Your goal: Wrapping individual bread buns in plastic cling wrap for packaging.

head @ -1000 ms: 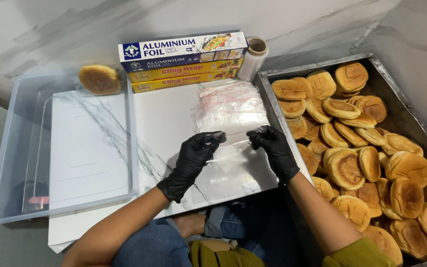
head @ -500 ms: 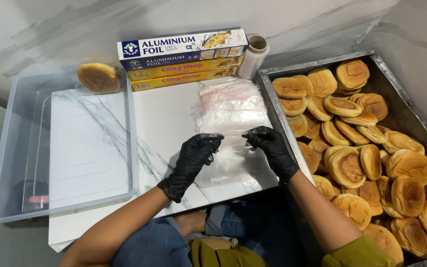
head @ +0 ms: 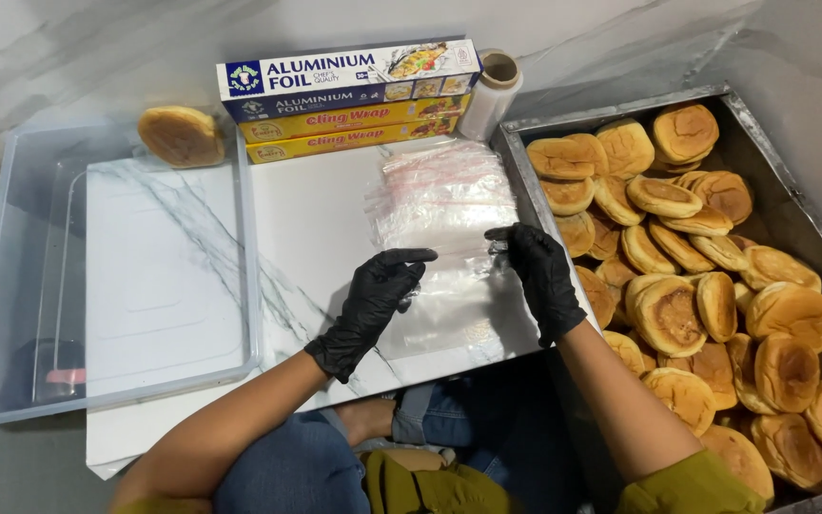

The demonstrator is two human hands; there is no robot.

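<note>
Black-gloved, both hands work at one clear plastic bag point(head: 449, 295) lying flat on the white marble desk point(head: 306, 219), at the near end of a pile of zip bags point(head: 444, 190) stacked within easy reach. Left hand point(head: 373, 300) has its fingers curled in, thumb and fingertips pinching the bag's left edge; right hand point(head: 539, 271) does the same on the right edge, fingers bent and closed on the film. Each grips a side, the two hands well apart, which suits pulling the mouth of the bag open. Just beside the right hand a metal tray point(head: 620, 114) holds heaped buns point(head: 696, 286). An empty clear tub point(head: 11, 247) sits to the left, one bun point(head: 181, 135) on its far rim. Boxes of foil and wrap point(head: 349, 100) and a film roll point(head: 492, 90) line the wall
</note>
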